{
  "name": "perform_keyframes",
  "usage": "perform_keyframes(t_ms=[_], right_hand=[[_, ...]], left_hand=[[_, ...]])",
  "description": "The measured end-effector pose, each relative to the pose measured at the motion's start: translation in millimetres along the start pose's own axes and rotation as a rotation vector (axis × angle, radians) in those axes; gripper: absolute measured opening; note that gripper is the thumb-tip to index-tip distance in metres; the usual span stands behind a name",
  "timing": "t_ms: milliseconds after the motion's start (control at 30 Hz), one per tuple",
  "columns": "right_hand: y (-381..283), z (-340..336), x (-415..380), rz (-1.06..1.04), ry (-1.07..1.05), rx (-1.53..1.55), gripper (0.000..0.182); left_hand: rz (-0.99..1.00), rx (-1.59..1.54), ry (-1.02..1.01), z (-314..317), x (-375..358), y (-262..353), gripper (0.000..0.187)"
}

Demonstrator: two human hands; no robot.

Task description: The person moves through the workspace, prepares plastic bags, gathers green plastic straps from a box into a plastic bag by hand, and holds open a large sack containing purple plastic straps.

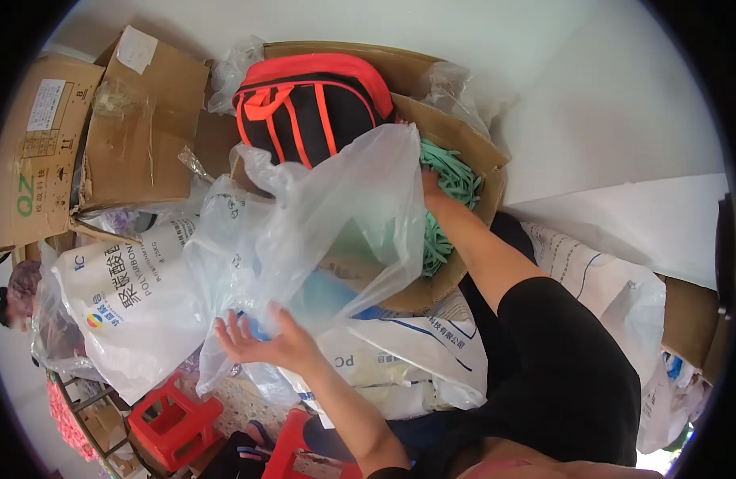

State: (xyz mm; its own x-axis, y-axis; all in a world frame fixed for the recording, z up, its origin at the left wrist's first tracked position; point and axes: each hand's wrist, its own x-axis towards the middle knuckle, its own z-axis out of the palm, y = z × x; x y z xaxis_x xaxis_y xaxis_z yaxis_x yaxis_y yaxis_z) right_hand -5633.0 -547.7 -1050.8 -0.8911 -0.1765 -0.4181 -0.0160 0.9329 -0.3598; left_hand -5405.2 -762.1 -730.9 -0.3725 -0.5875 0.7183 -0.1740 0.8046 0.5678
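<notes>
Several splayed left fingers (234,327) beside bag (312,209)

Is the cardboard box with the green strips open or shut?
Open: green strips show inside the cardboard box, and the right hand is among them.

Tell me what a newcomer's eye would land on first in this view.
Probably the red-and-black backpack at the top centre, the boldest colour here. Next comes the big translucent plastic bag across the middle, with the open left hand at its lower edge. Right of the bag, mint-green strips fill part of a cardboard box, the right hand partly hidden among them.
</notes>
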Motion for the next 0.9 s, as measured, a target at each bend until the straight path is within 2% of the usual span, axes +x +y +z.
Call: perform_keyframes(t_ms=[33, 133, 167, 233, 267, 367, 467, 500, 600, 633, 733, 900], right_hand=[[13.3, 19.3, 15.6, -0.041, 0.096, 0.160, 0.075], [-35.7, -98.7, -55.1, -0.011, -0.242, 0.049, 0.053], [-36.0, -96.7, -58.8, 0.001, -0.180, 0.079, 0.049], [-33.9, -94.9, -62.3, 0.024, -0.047, 0.139, 0.041], [-28.2, -93.4, -57.3, 0.006, -0.041, 0.163, 0.042], [-21.9, -97.6, -57.0, -0.002, -0.024, 0.222, 0.046], [-37.3, -121.2, -89.7, 0.027, 0.046, 0.295, 0.049], [-43.1, -129.8, -101.8, 0.003, 0.102, 0.351, 0.051], [-41.8, -125.9, -114.2, -0.045, 0.273, 0.469, 0.054], [-38.7, -126.6, -119.8, -0.056, 0.330, 0.498, 0.056], [-25.2, -137.1, -137.2, -0.031, 0.283, 0.579, 0.073], [-22.3, -152.1, -157.8, -0.071, 0.263, 0.945, 0.073]], left_hand=[[0.230, 0.103, -0.016, 2.1, 0.7, 1.1, 0.043], [0.445, 0.253, -0.301, 0.3, -11.8, 26.6, 0.042], [0.246, 0.078, -0.501, 3.9, -14.3, 40.0, 0.036], [0.440, 0.016, -0.754, 20.2, -11.3, 55.6, 0.030], [0.839, 0.142, -0.801, 28.5, -8.4, 59.1, 0.029], [0.796, 0.403, -0.879, 55.8, -22.1, 46.4, 0.035], [0.654, 0.512, -0.702, 81.7, -22.9, 15.8, 0.033], [0.512, 0.532, -0.863, 84.7, -19.1, 8.5, 0.039], [0.250, 0.245, -0.999, 80.7, 2.2, -4.1, 0.053], [0.218, 0.175, -0.936, 79.1, 6.8, -10.6, 0.057], [0.096, -0.028, -0.794, 70.5, 16.8, -28.2, 0.066], [-0.180, -0.359, -0.757, 54.3, 42.4, -30.9, 0.071]])
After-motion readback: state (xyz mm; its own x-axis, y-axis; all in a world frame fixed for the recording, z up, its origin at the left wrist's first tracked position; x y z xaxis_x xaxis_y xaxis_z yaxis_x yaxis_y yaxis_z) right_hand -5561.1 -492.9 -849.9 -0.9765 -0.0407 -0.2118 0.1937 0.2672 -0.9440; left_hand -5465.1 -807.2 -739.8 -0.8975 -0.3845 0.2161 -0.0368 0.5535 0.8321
